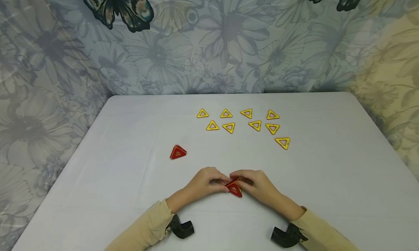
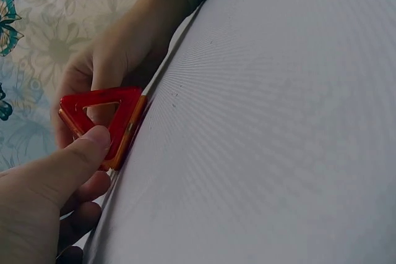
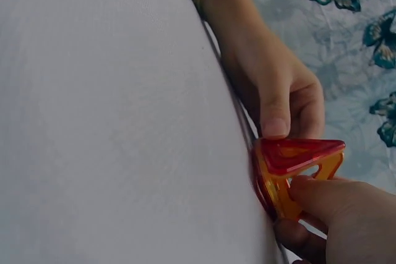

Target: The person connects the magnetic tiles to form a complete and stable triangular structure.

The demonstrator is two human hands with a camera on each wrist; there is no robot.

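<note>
Between my two hands, near the front middle of the table, is a small pyramid of triangular magnetic tiles (image 1: 234, 189) with red and orange sides. My left hand (image 1: 207, 181) pinches it, the thumb lying on a red triangular face in the left wrist view. From the other side my right hand (image 1: 258, 183) grips it; the right wrist view has that thumb against an orange face (image 3: 283, 197). Fingers hide part of the back. A second red tile pyramid (image 1: 178, 152) stands on the table, farther back and left of the hands.
Several flat yellow triangle tiles (image 1: 212, 126) lie in loose rows toward the back of the white table (image 1: 114, 171), with one yellow tile (image 1: 283, 143) nearer on the right. Black camera mounts (image 1: 182, 229) sit at both wrists. Patterned cloth (image 1: 229, 43) rises behind the table.
</note>
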